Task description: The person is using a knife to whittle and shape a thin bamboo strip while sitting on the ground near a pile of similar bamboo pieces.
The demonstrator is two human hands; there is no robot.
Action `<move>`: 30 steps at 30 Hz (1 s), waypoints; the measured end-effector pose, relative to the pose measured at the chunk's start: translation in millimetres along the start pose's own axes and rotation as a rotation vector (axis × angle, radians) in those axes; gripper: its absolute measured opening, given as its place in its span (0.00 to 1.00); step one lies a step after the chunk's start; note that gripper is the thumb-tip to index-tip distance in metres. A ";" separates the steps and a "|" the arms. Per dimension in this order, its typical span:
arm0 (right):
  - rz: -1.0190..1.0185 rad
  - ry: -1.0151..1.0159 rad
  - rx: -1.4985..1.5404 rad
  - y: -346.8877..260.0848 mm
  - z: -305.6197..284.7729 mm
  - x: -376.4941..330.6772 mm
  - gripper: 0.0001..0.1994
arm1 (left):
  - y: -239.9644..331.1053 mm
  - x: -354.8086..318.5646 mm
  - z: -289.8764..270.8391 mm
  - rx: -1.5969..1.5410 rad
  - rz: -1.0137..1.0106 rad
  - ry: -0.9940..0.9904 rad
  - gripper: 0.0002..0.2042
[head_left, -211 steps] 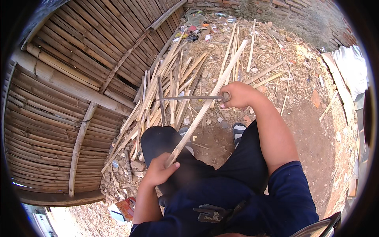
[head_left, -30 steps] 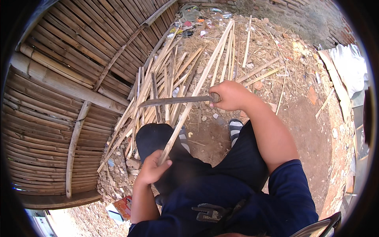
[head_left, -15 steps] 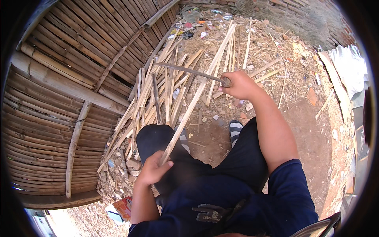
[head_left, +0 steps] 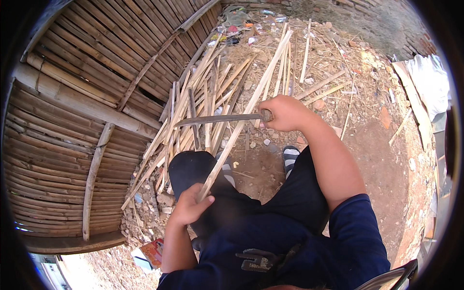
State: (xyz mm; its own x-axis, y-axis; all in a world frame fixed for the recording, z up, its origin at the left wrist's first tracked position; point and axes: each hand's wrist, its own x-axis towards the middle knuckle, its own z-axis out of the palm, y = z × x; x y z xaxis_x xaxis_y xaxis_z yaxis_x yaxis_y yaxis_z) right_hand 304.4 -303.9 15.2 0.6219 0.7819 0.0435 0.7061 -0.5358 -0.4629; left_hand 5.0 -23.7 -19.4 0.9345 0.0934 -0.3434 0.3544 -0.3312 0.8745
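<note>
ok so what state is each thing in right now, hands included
left hand: closed around the long strip's near end
right hand: closed around the blade's handle
long strip: held, slanting up and away to the right
blade: unsheathed, crossing the strip in view; contact unclear
strip pile: loose, untidy, on the ground
white sheeting: crumpled
slatted wall: standing, gaps between slats

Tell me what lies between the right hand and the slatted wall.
In the head view: the blade in the right hand, the wooden strip it crosses, then the pile of strips.
</note>
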 end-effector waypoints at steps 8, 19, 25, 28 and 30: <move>-0.019 -0.108 -0.031 -6.8 0.6 -8.0 0.20 | -5.6 1.7 -2.3 -0.049 0.008 -0.056 0.10; 0.280 0.120 0.086 35.8 -22.7 -5.5 0.23 | 1.6 -1.2 -3.5 -0.301 -0.135 -0.048 0.08; 0.086 -0.056 0.063 9.9 -10.7 -10.2 0.22 | -1.5 -1.5 -2.7 -0.290 -0.097 -0.060 0.08; -0.101 -0.152 -0.022 -14.6 8.9 -7.2 0.21 | -7.8 0.3 -3.0 -0.236 -0.043 -0.050 0.09; -0.116 -0.194 -0.015 -24.5 11.2 -6.6 0.21 | -9.5 -0.7 -2.6 -0.150 -0.003 -0.031 0.09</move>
State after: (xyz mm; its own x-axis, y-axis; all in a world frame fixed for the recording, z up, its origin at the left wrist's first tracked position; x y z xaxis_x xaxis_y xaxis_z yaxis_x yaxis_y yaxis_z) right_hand 279.2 -292.3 16.3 0.4603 0.8844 -0.0766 0.7749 -0.4424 -0.4515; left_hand 1.1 -18.2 -26.6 0.9329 0.0647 -0.3544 0.3602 -0.1871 0.9139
